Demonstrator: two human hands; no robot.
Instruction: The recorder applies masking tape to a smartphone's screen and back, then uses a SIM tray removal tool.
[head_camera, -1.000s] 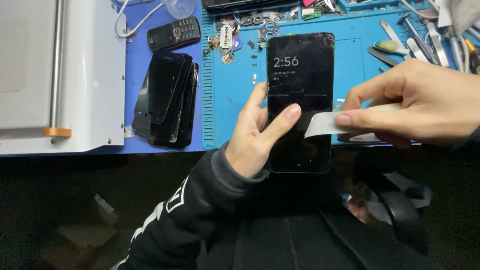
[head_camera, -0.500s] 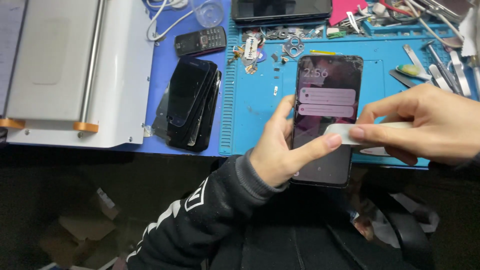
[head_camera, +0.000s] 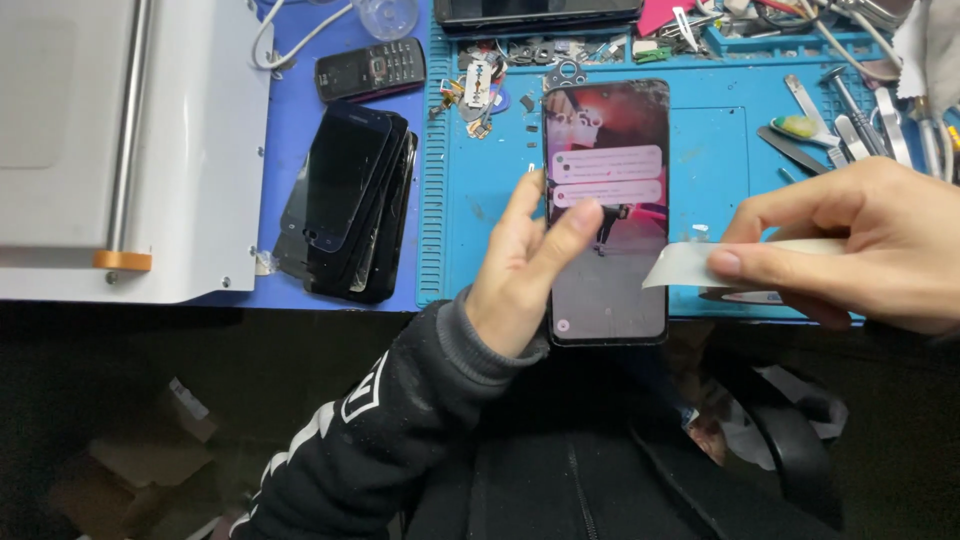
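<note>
My left hand holds the phone upright over the blue mat, its lower edge resting in my palm and my thumb laid across the lit screen; the other fingers stand loose beside the left edge, so the grip is light and half open rather than clamped. My right hand pinches a thin pale strip of film between thumb and forefinger, its free end pointing at the phone's right edge and just about touching it.

I judge the phone to be stiff, smooth and slippery, all glass on the face, and easy to crack or smear. The safe hold is by the two long edges, with the palm under the bottom, and with little pressure on the screen. The film looks nearly weightless and floppy; it will curl and cling, so it wants a pinch at the very end.

On the tabletop to the left lies a stack of dark phones, next to a small keypad phone and a white machine. Metal tools lie at the right of the mat.
</note>
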